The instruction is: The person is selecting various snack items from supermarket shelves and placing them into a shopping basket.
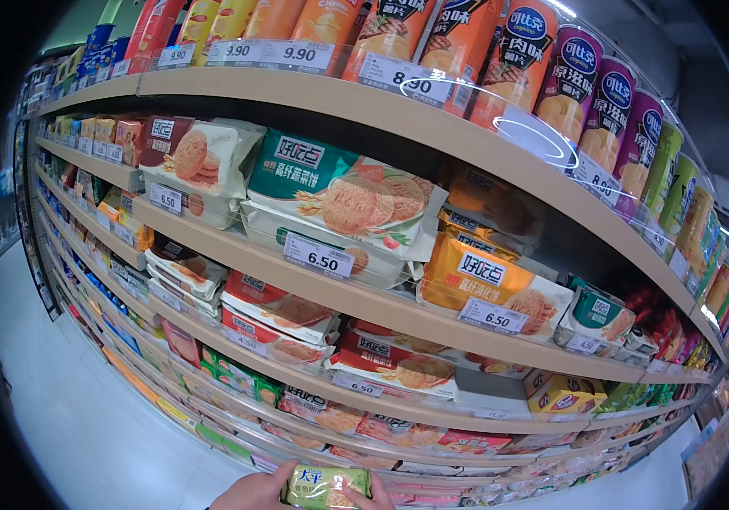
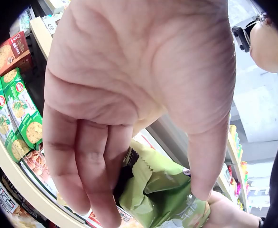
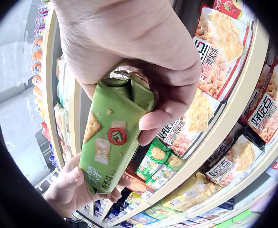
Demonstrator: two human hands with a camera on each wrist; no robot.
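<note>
A green cracker pack (image 3: 111, 137) is held lengthwise between both hands before the shelves (image 1: 356, 297). The right hand (image 3: 143, 57) curls round one end; the left hand (image 3: 75, 187) pinches the other.

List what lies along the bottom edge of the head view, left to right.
Left hand → green cracker packet → right hand, with both hands gripping the packet's ends.

You see a light green plastic cracker packet (image 3: 111, 137) printed with a tan square cracker and a red round badge; behind it, pale wooden shelves (image 1: 398, 310) carry orange (image 1: 488, 280) and red-white (image 1: 279, 314) biscuit bags.
</note>
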